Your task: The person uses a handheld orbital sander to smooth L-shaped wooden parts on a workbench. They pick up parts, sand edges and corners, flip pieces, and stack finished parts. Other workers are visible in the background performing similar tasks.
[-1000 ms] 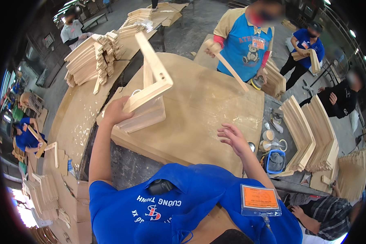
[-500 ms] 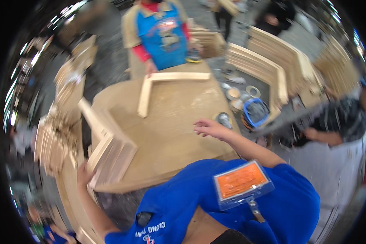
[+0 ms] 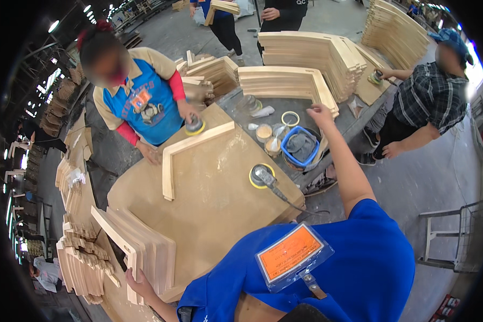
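My left hand (image 3: 139, 284) rests against the near end of a stack of L-shaped wooden pieces (image 3: 153, 249) at the table's left edge, fingers spread on the front piece. Stretched to the far right, my right hand (image 3: 321, 116) is beside the end of another stack of L-shaped wooden pieces (image 3: 279, 78). Its fingers are bent and apart; whether they touch the wood I cannot tell. A single L-shaped wooden piece (image 3: 168, 166) lies on the brown-covered table (image 3: 220, 188). A disc sander (image 3: 262, 176) with a cord sits at the table's right side.
Across the table a co-worker (image 3: 145, 102) holds another sander (image 3: 195, 125). A blue basket (image 3: 300, 147) with grey cloth, small tubs (image 3: 264, 132) and a tape roll (image 3: 290, 118) stand right. Another person (image 3: 429, 96) sands farther right. More wooden stacks (image 3: 83, 268) line the left.
My right hand has reached up and right from over the table to the far stack. My left hand stays at the left stack. The co-worker's sander is now at the L-shaped piece; the view has turned.
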A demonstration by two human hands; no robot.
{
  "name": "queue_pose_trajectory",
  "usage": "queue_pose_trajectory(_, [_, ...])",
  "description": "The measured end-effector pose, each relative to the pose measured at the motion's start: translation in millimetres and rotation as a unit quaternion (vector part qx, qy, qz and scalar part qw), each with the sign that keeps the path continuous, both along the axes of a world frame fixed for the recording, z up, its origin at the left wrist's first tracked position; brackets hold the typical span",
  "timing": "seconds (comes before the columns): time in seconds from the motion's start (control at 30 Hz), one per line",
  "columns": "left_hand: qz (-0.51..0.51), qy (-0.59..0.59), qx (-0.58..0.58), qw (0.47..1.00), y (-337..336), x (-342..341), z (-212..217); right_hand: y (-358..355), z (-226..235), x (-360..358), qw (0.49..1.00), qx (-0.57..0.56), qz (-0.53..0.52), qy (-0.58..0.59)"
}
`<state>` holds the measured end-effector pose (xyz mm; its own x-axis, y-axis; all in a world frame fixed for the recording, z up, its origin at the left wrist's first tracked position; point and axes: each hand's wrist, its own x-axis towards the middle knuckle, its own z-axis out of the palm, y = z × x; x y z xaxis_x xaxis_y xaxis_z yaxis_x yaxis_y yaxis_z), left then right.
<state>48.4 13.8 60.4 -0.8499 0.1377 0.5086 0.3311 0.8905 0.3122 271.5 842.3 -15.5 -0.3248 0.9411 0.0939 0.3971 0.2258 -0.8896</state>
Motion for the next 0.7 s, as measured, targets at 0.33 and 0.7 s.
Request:
queue_pose_trajectory(0.33, [-0.03, -0.005, -0.034, 0.999, 83, 30, 18, 124, -16, 5, 0.942, -0.039, -0.121, -0.311])
queue_pose_trajectory(0.7, [-0.069, -0.083, -0.037, 0.993, 136, 61, 4, 134, 0, -10, 0.949, -0.072, -0.098, -0.291])
